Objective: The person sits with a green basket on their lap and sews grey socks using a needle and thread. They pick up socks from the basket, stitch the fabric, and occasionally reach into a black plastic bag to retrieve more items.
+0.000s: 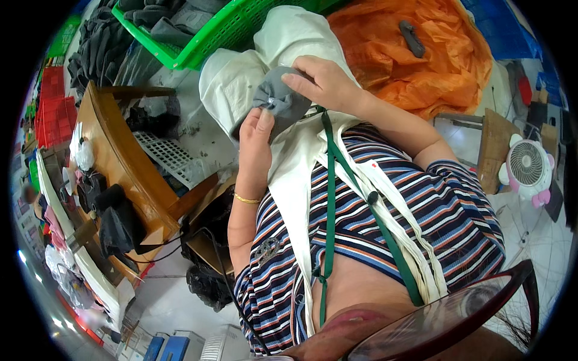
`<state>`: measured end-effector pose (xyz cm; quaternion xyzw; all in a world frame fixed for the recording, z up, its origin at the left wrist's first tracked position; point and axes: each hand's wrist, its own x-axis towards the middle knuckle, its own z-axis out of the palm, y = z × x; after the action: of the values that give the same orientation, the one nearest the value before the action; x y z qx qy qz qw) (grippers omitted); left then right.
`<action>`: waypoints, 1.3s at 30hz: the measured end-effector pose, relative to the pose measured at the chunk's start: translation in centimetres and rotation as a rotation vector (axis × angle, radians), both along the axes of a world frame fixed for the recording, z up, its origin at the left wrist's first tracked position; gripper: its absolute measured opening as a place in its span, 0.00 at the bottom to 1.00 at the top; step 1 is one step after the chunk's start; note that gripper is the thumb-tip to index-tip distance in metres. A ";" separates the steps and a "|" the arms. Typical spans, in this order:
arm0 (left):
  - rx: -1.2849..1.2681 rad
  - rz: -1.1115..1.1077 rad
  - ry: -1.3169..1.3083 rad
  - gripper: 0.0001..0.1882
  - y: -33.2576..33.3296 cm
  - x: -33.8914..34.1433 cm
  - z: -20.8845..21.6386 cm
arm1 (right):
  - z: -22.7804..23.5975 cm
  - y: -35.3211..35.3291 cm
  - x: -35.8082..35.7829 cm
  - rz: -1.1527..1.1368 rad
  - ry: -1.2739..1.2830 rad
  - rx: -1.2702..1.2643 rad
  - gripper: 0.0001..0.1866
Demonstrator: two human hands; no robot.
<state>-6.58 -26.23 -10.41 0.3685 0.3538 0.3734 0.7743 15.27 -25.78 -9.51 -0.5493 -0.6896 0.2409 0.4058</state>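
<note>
A grey soft fabric piece [292, 108] with a gathered bow and a small shiny ornament at its middle lies over my lap, held between both hands. With the thumb and fingertips, my left hand [256, 133] pinches it just below the ornament. My right hand [325, 83] grips its far right side, thumb on top and the other fingers partly hidden. Beneath it, white cloth [232, 84] covers my knees. The piece's exact kind cannot be made out.
A green plastic basket [198, 45] of dark grey fabric pieces stands beyond my knees. Orange sheeting [385, 66] with one dark grey piece [412, 39] lies far right. A wooden table [114, 162] stands left, a small fan [528, 165] right.
</note>
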 end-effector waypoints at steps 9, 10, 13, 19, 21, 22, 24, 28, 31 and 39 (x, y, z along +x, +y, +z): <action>-0.054 0.039 -0.046 0.13 -0.4 0.3 1.0 | 0.0 -0.7 -0.4 0.039 0.032 -0.106 0.18; -0.049 0.032 -0.049 0.13 -0.2 -0.1 0.6 | -0.1 -0.7 -0.4 0.047 0.033 -0.110 0.17; -0.017 0.014 0.004 0.12 0.1 -0.2 -0.1 | -0.6 -0.9 -0.4 0.024 0.022 -0.070 0.16; 0.252 -0.087 0.487 0.10 0.0 0.2 -2.5 | -0.3 -1.0 -0.3 0.075 -0.073 0.301 0.19; 0.291 -0.083 0.472 0.08 -0.7 0.1 -4.3 | -0.5 -1.1 -1.0 0.230 -0.209 0.255 0.16; 0.293 -0.041 0.432 0.06 -0.3 1.4 -3.2 | -1.9 -0.2 -0.8 0.239 -0.286 0.314 0.16; 0.202 0.001 0.365 0.06 -0.5 1.5 -2.3 | -3.1 -0.1 -1.1 0.099 -0.077 0.290 0.14; 0.182 -0.003 0.238 0.11 -1.0 2.3 -1.6 | -2.4 -1.2 -0.3 0.088 0.009 0.239 0.13; 0.239 -0.022 0.227 0.06 -0.4 1.4 -3.2 | -2.1 -1.9 -0.1 0.088 -0.010 0.320 0.11; 1.078 -0.114 0.722 0.12 0.1 3.1 -1.5 | -3.2 -3.6 3.4 0.035 0.233 -0.334 0.27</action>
<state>-3.45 -26.15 -11.87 0.8259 0.3347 0.3096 0.3316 18.72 -29.40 -12.69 -0.5654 -0.5980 0.4206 0.3819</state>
